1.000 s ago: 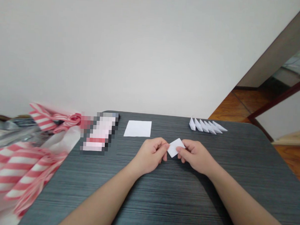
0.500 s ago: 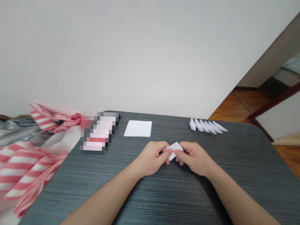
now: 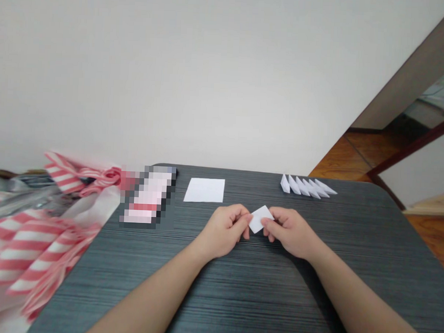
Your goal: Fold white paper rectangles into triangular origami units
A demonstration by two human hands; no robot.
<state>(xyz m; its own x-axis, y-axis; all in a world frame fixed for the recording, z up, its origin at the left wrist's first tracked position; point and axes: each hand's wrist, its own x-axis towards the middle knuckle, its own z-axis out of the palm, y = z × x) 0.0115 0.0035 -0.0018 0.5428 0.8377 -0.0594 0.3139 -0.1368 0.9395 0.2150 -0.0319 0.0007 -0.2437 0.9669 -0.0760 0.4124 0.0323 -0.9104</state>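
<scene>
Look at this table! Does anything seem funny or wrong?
One thing: the blocky, blurred patch beside the white sheet hides whatever lies there, so I can't tell what it is. The striped bag also sags messily by the table. The folded papers look neat.

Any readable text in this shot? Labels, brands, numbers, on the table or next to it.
None readable.
The pixelated object on the table: blurred, can't read anything on it.
The small white paper piece, white paper sheet and row of folded paper pieces: no visible marks.
Red-and-white striped material: no legible text.
</scene>
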